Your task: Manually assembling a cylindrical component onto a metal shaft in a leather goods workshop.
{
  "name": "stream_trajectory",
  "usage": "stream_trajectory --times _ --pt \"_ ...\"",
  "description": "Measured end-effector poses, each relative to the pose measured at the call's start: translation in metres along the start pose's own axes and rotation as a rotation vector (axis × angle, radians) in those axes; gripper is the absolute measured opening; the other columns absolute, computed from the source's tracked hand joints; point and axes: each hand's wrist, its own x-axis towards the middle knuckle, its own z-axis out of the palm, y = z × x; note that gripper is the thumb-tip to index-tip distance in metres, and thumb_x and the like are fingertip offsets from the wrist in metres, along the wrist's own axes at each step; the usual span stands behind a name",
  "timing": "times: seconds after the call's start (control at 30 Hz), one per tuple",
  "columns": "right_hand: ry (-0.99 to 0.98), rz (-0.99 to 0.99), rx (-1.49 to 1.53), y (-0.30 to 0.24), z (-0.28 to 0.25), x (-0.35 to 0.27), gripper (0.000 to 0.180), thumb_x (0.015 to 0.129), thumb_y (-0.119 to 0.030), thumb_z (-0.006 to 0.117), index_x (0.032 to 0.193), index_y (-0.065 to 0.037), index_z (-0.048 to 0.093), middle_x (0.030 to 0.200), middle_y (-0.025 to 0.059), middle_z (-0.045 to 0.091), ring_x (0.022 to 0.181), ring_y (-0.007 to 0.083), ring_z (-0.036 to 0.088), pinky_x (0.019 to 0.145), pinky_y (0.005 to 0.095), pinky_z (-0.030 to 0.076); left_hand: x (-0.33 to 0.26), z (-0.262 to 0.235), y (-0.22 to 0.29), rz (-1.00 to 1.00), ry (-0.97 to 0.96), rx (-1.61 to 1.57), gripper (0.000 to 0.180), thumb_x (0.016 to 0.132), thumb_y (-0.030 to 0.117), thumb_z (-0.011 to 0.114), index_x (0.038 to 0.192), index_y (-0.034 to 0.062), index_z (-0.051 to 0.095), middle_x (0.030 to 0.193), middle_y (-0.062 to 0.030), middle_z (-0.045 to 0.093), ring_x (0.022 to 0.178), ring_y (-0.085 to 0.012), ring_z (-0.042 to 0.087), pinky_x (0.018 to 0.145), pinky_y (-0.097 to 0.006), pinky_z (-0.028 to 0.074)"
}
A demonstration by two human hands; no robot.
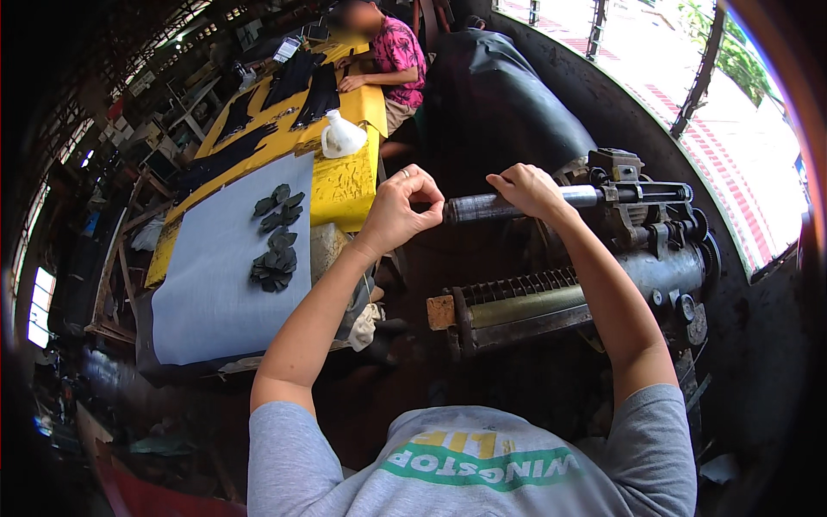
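Note:
My left hand (403, 207) is raised with thumb and fingers pinched together just off the left end of a dark metal roller (478, 207) on a machine; whether it holds anything is hidden. My right hand (527, 189) lies over the same roller, fingers curled on top of it. Below the roller runs a toothed brass-coloured bar (525, 303) of the machine (663, 250).
To the left stands a long yellow table (345, 185) with a grey sheet (215, 276), a heap of small dark cut pieces (277, 237), dark strips and a white bag (341, 136). Another person in a pink shirt (398, 52) sits at its far end.

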Motion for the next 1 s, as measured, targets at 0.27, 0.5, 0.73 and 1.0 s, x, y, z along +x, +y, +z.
stream_trajectory --times 0.27,0.5,0.73,1.0 --pt "0.021 -0.015 0.017 0.001 0.000 0.000 0.048 0.091 -0.042 0.052 0.076 -0.001 0.071 0.071 0.0215 0.066 0.075 0.0374 0.066 0.075 0.0448 0.052 -0.002 0.004 0.006 -0.606 -0.030 -0.448 0.031 0.082 0.028 0.076 0.095 0.0007 0.068 0.090 -0.0047 0.067 0.082 -0.0123 0.065 0.076 -0.027 0.056" --pt "0.016 -0.025 0.010 -0.002 -0.001 -0.001 0.048 0.091 -0.041 0.052 0.075 0.000 0.071 0.070 0.0214 0.065 0.074 0.0371 0.066 0.075 0.0445 0.052 -0.006 0.005 -0.007 -0.574 -0.077 -0.487 0.027 0.081 0.018 0.077 0.099 0.0004 0.068 0.086 -0.0077 0.069 0.078 -0.0124 0.067 0.074 -0.026 0.057" --pt "0.005 -0.020 0.009 0.001 0.001 0.001 0.048 0.091 -0.041 0.052 0.076 0.000 0.071 0.072 0.0221 0.066 0.076 0.0377 0.066 0.076 0.0451 0.051 -0.002 0.003 -0.009 -0.639 -0.109 -0.576 0.021 0.082 0.011 0.074 0.099 0.0007 0.068 0.089 -0.0078 0.069 0.077 -0.0142 0.068 0.076 -0.027 0.057" --pt "0.005 -0.015 0.001 -0.003 -0.001 -0.001 0.046 0.091 -0.041 0.052 0.078 0.000 0.071 0.073 0.0222 0.066 0.076 0.0380 0.066 0.076 0.0450 0.052 0.008 0.001 -0.003 -0.732 -0.127 -0.519 0.017 0.080 0.013 0.073 0.093 0.0033 0.068 0.086 -0.0075 0.069 0.076 -0.0147 0.068 0.073 -0.029 0.057"
